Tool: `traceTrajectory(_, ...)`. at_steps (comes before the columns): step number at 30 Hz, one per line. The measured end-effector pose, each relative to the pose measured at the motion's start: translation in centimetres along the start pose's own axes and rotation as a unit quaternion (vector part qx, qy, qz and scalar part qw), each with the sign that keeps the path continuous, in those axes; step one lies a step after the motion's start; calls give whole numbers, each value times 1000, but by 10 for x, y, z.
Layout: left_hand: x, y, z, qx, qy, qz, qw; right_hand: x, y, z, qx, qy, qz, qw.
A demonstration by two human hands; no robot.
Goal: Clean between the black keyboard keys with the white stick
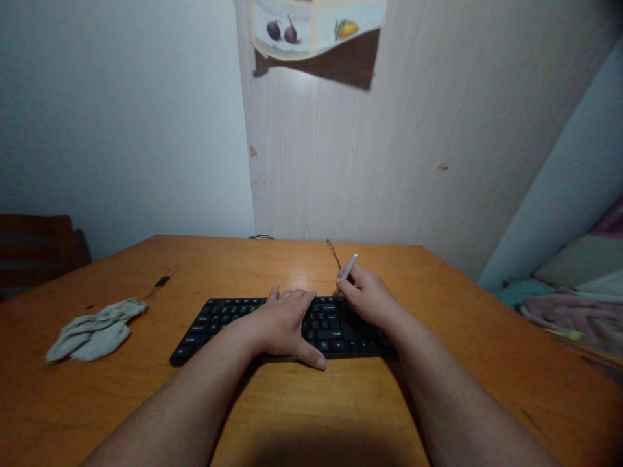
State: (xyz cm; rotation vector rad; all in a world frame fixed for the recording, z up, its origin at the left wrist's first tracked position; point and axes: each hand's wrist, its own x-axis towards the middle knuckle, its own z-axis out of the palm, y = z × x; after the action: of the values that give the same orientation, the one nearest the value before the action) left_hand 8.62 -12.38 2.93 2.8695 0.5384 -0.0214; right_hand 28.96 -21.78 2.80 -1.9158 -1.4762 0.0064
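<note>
A black keyboard (323, 322) lies flat on the wooden table, its long side facing me. My left hand (285, 321) rests spread over the middle of its keys, palm down, with the thumb reaching past the near edge. In my right hand (367, 295), pinched between the fingers, is a slim white pen-shaped tool (351, 264) slanting up to the right. Its lower end points at the back edge of the keyboard, right of centre; the tip is hidden by my fingers. A thin black cable (333, 251) runs behind that hand.
Left of the keyboard lies a crumpled pale cloth (97, 331), with a small black tag on a string (162, 281) beyond it. A wall stands behind the table (311, 415). A wooden chair (39, 250) is at far left, folded bedding (569, 311) at right.
</note>
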Motion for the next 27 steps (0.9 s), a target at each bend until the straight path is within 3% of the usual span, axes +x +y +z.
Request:
traceTrajectory(4,1,-2,2,6,0,0,1000,-1,-2,-2,-15,-25,-8,1000)
traceTrajectory(10,0,0,-1,-3,-4,1,1000,0,-1,-2,-2,5,22,1000)
traceTrajectory(15,-1,2,-3,0,-8,-4,1000,1,2,-1,-10,-16,14,1000)
traceTrajectory(19,0,0,-1,4,-5,-2,1000,1,1,-4,-16,12,25,999)
traceTrajectory(24,0,-1,-1,0,-7,3,1000,2,3,-5,-18,-2,23,1000)
traceTrajectory(27,0,0,-1,-4,-5,1,1000,3,6,-6,-17,33,32,999)
